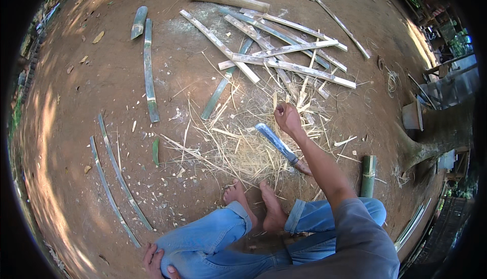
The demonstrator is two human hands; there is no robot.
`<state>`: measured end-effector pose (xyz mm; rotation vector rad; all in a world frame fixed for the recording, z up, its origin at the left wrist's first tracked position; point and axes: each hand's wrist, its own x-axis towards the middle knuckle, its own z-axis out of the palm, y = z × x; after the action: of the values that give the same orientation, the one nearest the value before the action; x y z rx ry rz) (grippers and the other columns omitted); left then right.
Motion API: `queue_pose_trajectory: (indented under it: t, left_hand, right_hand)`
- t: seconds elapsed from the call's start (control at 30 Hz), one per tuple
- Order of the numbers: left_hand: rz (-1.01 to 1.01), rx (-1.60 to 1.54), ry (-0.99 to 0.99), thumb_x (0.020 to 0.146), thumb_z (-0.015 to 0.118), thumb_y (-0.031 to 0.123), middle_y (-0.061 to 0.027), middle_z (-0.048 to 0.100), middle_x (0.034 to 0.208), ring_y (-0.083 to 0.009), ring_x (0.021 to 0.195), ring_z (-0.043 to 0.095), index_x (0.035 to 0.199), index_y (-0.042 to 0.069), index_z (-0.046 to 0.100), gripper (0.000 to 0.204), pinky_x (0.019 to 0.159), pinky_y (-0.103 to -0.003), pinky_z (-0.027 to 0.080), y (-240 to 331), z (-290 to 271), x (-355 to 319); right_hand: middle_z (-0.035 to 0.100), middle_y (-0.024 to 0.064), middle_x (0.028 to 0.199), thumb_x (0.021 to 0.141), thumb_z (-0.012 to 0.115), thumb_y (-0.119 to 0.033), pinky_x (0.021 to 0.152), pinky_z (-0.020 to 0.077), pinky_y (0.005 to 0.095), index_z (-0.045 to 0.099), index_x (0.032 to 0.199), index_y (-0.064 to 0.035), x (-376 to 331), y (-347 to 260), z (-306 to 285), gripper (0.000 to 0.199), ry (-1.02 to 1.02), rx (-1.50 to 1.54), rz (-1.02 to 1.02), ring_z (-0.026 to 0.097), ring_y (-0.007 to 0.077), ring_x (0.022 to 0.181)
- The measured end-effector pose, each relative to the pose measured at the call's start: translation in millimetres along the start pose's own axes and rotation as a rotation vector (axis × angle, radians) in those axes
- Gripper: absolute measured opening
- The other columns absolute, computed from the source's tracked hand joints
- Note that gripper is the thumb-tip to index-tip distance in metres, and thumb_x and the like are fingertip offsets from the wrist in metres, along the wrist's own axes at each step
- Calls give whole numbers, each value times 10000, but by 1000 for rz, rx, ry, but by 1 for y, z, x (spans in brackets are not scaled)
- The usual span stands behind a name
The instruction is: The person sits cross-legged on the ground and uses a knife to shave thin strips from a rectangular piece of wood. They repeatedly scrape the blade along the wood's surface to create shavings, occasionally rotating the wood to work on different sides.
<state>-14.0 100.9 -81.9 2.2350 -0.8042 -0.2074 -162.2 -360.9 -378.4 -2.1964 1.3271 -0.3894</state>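
Note:
My right hand (287, 118) reaches forward over a heap of pale shavings (248, 150), its fingers curled closed. Whatever it may hold is hidden inside the fist. A machete (274, 139) with a broad metal blade lies on the shavings. Its wooden handle passes beneath my right forearm, apart from the hand. Just ahead of the fist are pale split ends of bamboo strips (303, 96). Down at the lower left, my left hand (153, 259) rests on my bent knee, with the fingers apart and no tool in them; part of it is out of sight.
Split bamboo slats (299, 68) lie crossed in a pile ahead, with a thick bamboo pole (229, 0) behind. Long green strips (149, 71) are on the left. A short bamboo section (368, 175) stands at my right, near a tree trunk (436, 132). My bare feet (274, 210) touch the shavings.

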Motion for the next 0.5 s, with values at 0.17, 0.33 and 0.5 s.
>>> queue_pose_trajectory:
  t: [0.17, 0.33, 0.5]
  left_hand:
    - [-48, 46, -15, 948, 514, 308, -270, 571, 1243, -417, 1188, 516, 1189, -89, 592, 470, 1037, -512, 369, -5, -1, 4]
    - [13, 52, 39, 941, 500, 325, -275, 592, 1205, -424, 1159, 539, 1181, -104, 584, 498, 1023, -515, 385, -6, 5, 14]
    - [-14, 56, 57, 934, 510, 330, -266, 601, 1190, -427, 1148, 544, 1154, -93, 602, 485, 1019, -517, 387, -1, 4, 13]
  right_hand:
    - [603, 218, 1127, 819, 633, -307, 879, 479, 458, 611, 1122, -52, 111, -22, 53, 397, 12, -540, -137, 579, 366, 1027]
    - [540, 241, 1256, 873, 598, -395, 1057, 407, 434, 449, 1314, 3, 156, -28, 96, 613, -183, -481, 24, 490, 397, 1220]
    - [626, 240, 1116, 903, 567, -321, 899, 494, 450, 491, 1264, 3, 153, -34, 92, 492, -346, -308, -22, 590, 421, 1028]
